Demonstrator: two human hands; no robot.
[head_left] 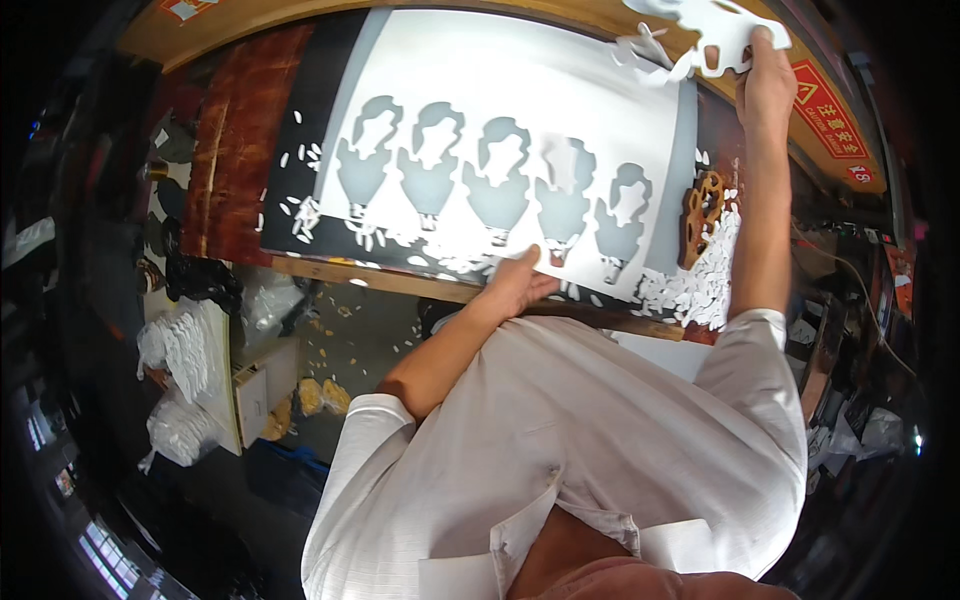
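A large white sheet [490,60] lies on the grey cutting board [684,140], with a row of several shaped holes along its near side. My left hand [518,284] rests at the sheet's near edge, thumb and fingers apart, gripping nothing visible. At the far right, my right hand [765,75] is raised and closed on a white cut-out piece [712,30] with holes in it. More white cut-outs [648,62] are beside that piece, partly blurred. A brown cutting die [702,220] stands on the bench right of the sheet.
Small white scraps [690,290] are heaped near the die and strewn along the bench's near edge. A yellowish machine beam [270,28] spans the far side. Plastic-wrapped white bundles [185,355] and a small cabinet [265,390] stand at lower left.
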